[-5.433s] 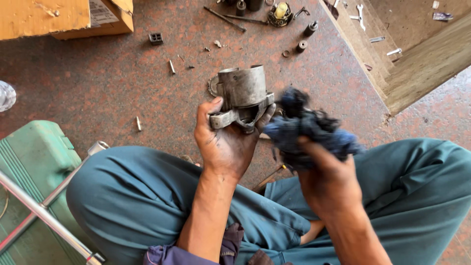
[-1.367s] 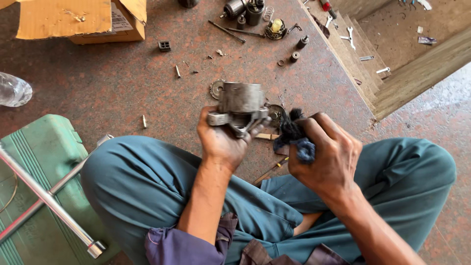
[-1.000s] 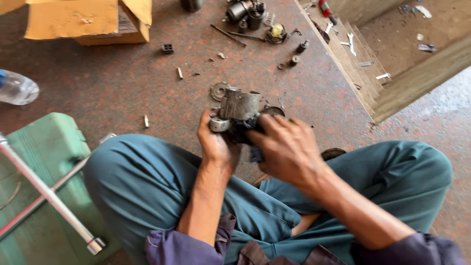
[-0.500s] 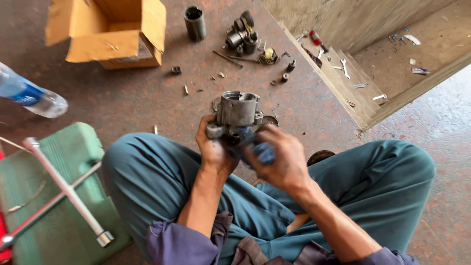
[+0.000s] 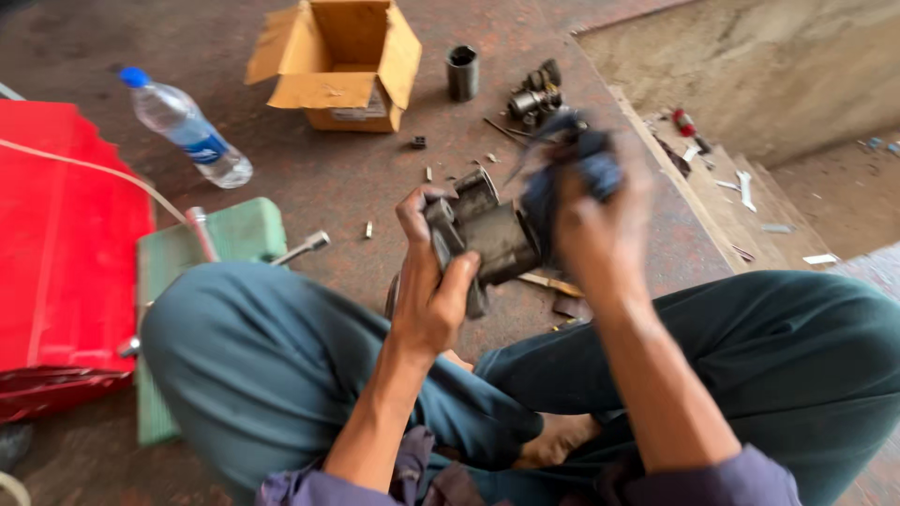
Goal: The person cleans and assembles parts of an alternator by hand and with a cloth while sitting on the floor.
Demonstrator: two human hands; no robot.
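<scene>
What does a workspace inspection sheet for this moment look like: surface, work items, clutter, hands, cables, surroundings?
Surface: speckled reddish-brown stone floor, dusty; the person sits cross-legged on it.
Work items: grey metal cylindrical engine part; dark blue rag.
Clutter: open brown cardboard box, clear plastic water bottle with blue cap, dark metal sleeve, loose small bolts, silver cross wrench.
Hands: left hand grips the part; right hand presses the rag on it, blurred.
Cables: thin pale cord across the red sheet.
Surroundings: sunken concrete pit, green case.
</scene>
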